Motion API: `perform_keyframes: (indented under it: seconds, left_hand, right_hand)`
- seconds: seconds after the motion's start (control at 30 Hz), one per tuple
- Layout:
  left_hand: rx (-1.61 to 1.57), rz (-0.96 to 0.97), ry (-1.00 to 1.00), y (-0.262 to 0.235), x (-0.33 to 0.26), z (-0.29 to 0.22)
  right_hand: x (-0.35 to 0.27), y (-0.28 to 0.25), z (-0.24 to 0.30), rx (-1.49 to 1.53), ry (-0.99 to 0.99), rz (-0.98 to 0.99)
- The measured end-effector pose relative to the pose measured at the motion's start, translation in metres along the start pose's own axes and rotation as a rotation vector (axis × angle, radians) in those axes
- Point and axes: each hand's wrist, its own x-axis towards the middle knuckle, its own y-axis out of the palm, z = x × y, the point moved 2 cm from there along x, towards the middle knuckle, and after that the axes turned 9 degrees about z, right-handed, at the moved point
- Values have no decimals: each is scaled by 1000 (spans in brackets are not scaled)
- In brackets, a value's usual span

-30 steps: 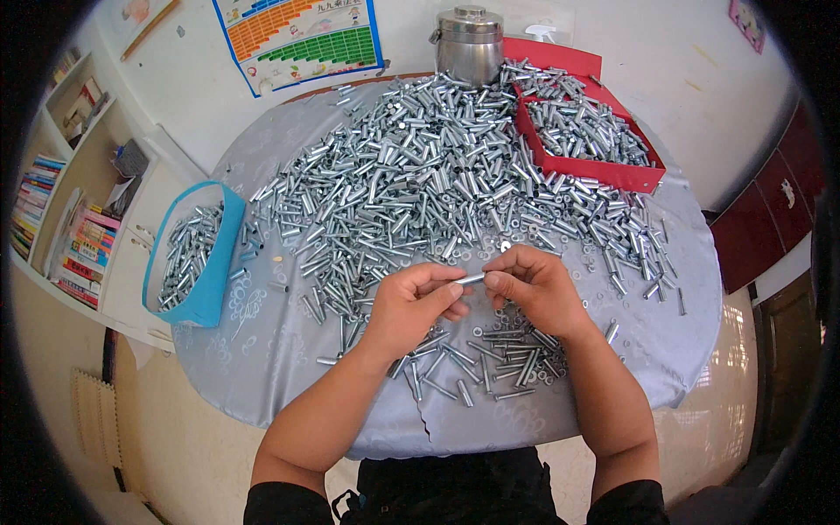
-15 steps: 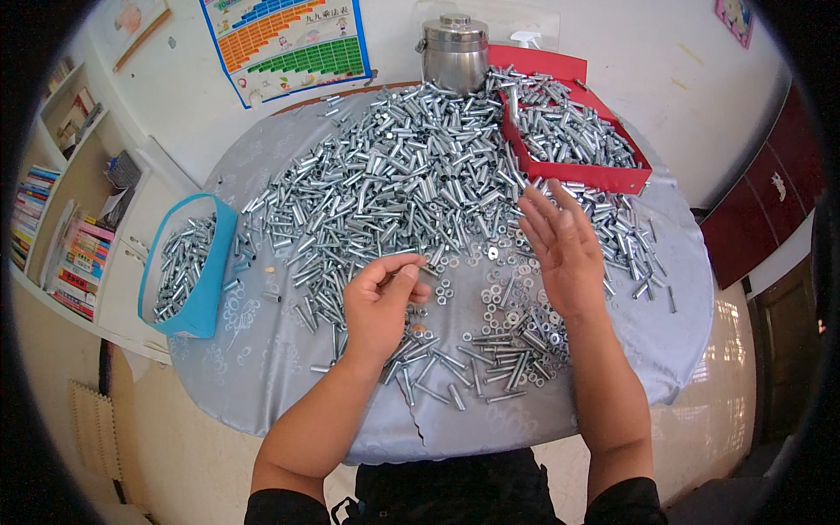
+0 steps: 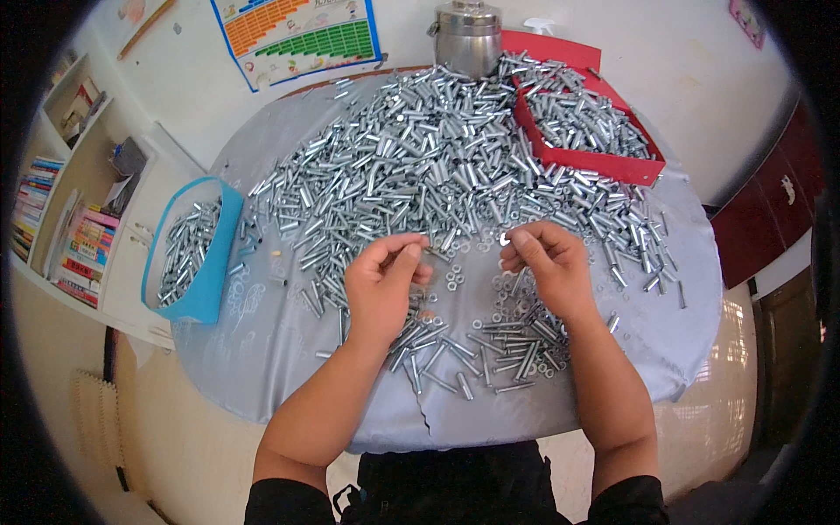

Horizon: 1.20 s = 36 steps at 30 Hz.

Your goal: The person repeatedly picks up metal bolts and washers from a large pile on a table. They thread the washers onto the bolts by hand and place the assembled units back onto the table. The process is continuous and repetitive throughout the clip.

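My left hand (image 3: 382, 282) hovers over the grey-covered table (image 3: 280, 350), thumb and fingers pinched on a small metal part (image 3: 430, 254). To its right, my right hand (image 3: 547, 262) pinches a small washer (image 3: 505, 238) at its fingertips. The hands are a short gap apart, above loose nuts and washers (image 3: 507, 289). A big heap of silver bolts (image 3: 420, 166) covers the table beyond them. A smaller batch of bolts (image 3: 490, 341) lies near my wrists.
A blue bin (image 3: 206, 289) with bolts hangs at the table's left edge. A red tray (image 3: 604, 162) full of bolts sits at the back right, beside a steel pot (image 3: 468, 35). Bookshelves (image 3: 61, 219) stand to the left.
A second ago both hands held one bolt together. Then the right hand reached toward the heap near the red tray. Now both hands are back at the middle, each pinching a small part.
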Motion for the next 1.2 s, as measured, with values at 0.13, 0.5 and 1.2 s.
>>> perform_keyframes:
  seconds: [0.13,0.5,1.2]
  left_hand:
    - [-31,-18,-3,-2,3,-2]
    - [512,211,67,-8,3,-12]
    - [1274,797,172,-25,6,-25]
  right_hand:
    - [1,-2,-4,-42,25,-53]
    - [-1,3,-5,-139,12,-69]
    - [4,-22,-1,-90,-10,-254]
